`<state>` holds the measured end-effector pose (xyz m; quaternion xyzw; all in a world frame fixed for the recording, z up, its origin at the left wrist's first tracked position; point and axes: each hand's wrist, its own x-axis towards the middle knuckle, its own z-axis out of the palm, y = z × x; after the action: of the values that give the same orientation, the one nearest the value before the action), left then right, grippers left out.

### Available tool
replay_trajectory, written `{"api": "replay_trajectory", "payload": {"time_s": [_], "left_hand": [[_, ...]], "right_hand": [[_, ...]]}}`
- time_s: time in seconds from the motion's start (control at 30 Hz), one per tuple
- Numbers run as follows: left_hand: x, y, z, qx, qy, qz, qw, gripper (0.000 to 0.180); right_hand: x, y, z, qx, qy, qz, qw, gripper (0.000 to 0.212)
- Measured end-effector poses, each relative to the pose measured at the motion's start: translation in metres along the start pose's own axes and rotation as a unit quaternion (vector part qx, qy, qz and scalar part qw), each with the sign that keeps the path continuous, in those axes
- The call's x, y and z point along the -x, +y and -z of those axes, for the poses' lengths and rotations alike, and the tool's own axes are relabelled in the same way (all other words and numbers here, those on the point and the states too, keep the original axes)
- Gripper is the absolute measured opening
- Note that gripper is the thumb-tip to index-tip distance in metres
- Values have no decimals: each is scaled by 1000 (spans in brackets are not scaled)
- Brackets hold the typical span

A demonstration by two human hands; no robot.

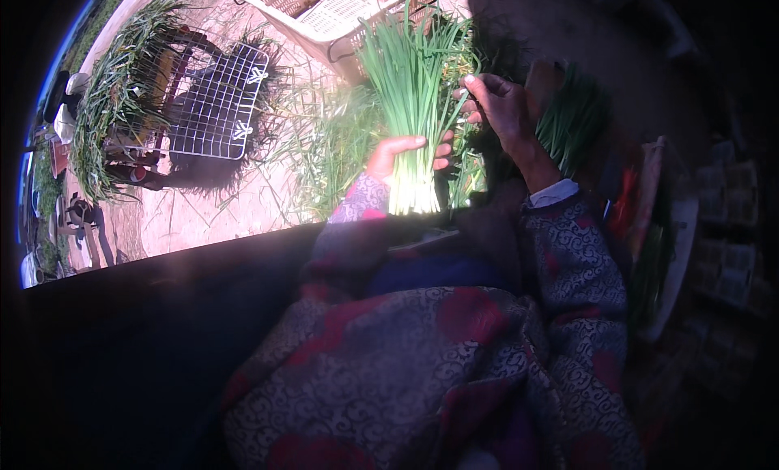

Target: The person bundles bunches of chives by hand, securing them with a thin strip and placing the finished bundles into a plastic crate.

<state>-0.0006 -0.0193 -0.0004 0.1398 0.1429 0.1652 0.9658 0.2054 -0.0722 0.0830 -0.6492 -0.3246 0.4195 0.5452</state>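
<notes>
My left hand [393,154] is wrapped round a thick bunch of green chives [411,77] near its pale lower ends. The bunch stands nearly upright, its leaf tips fanning out at the top. To the right of it, my right hand [505,111] is raised with thumb and fingertips pinched together. A thin chive leaf at the bunch's edge seems to run into that pinch. The pale stem ends are in bright sun, while my right forearm is in shade.
A cream plastic crate [324,34] stands beyond the bunch. Loose leaves [337,145] litter the ground. At left, a white wire rack [217,101] stands beside heaped wilted greens [122,105]. More chives [574,117] lie in shade at right, near a pale-edged container [680,251].
</notes>
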Motion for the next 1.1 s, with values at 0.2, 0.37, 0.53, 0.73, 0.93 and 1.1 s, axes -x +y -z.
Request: {"api": "replay_trajectory", "payload": {"time_s": [0.2,0.37,0.53,0.73,0.93,1.1], "left_hand": [[-1,2,-2,4,-26,-4,1000,57],[-5,-1,0,71,-86,-49,993,56],[-6,2,0,101,-47,-106,988,59],[-6,10,5,107,-96,-104,984,64],[-4,10,1,102,-111,-102,983,64],[-4,8,1,119,-87,-121,982,64]], "right_hand": [[-8,2,2,34,-5,11,999,22],[-12,4,-2,153,-13,109,982,24],[51,-11,-23,-2,-198,113,974,13],[66,1,-20,312,-241,219,893,31],[61,24,-18,291,-229,263,891,28],[77,7,-13,179,-227,121,950,10]]}}
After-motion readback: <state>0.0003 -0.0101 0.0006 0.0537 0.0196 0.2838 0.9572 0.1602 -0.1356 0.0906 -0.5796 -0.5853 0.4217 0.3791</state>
